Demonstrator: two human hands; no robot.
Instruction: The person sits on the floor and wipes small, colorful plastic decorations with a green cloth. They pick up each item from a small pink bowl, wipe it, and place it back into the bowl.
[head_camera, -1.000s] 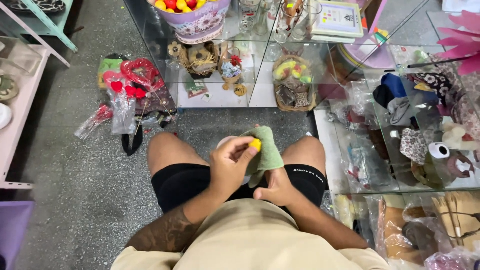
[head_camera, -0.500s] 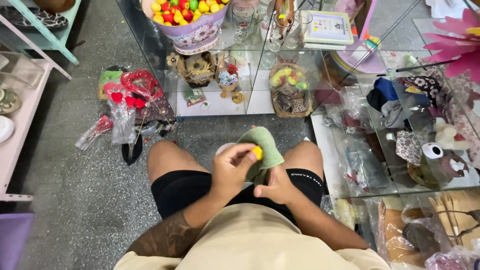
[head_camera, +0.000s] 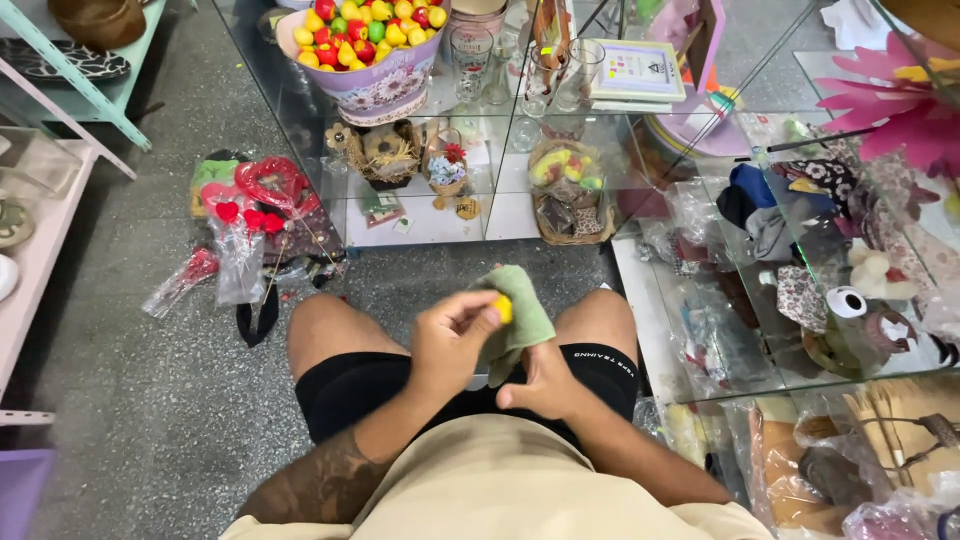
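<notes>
Above the lap, at frame centre, a small yellow piece (head_camera: 503, 309) is pinched between the thumb and fingertips of the left hand (head_camera: 455, 340), which is closed upon it. A green cloth (head_camera: 520, 310) is pressed against the yellow piece from the 3 o'clock side and draped over the right hand (head_camera: 540, 380), whose fingers are curled shut around the cloth's lower part. Both hands are held close together over the black shorts (head_camera: 350, 390), between the bare knees.

At 12 o'clock, a flowered bowl of small coloured fruit pieces (head_camera: 370, 40) is set on a glass shelf unit (head_camera: 500, 150), with clear drinking glasses (head_camera: 470, 50) just beside it. On a lower shelf, a woven basket (head_camera: 565, 190) of wrapped items is stored. At 10 o'clock, a bundle of red heart ornaments (head_camera: 260, 195) in plastic wrap is laid on the grey speckled floor (head_camera: 120, 380). At 2 o'clock, a pink paper flower (head_camera: 890, 110) is seen above folded fabrics.
</notes>
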